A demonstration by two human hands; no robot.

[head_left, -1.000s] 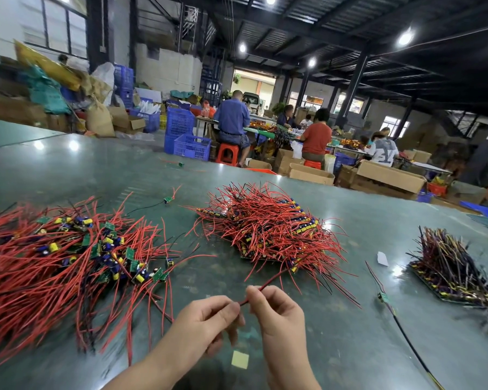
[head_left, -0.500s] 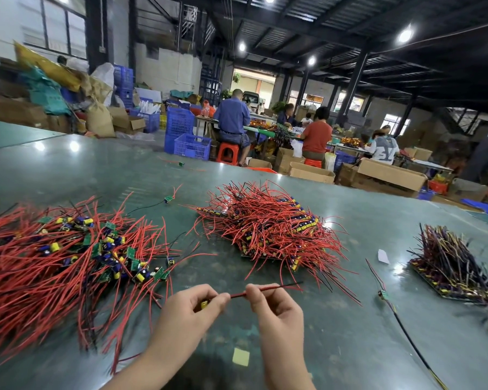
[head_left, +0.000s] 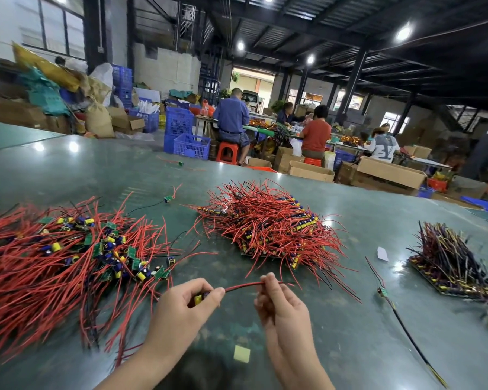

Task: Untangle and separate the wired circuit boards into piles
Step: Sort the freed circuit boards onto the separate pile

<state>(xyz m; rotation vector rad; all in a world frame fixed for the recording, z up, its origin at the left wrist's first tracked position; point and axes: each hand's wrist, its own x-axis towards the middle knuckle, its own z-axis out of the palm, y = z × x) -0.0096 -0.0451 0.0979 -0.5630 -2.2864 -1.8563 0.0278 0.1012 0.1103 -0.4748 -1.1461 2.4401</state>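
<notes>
Holding red wire (head_left: 244, 285) between both hands (head_left: 228, 305)

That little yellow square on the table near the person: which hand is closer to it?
Roughly even; perhaps the right. The yellow square lies low between the forearms. The left hand is up and left of it, the right hand up and right, both holding one red wire.

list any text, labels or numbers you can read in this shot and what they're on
"5" plus a second blurred character: large dark print on the back of the grey shirt of a seated person far right.
Circuit boards in the tangled red-wired pile: any markings too small to read.
Cardboard boxes and blue crates: no legible print.
</notes>
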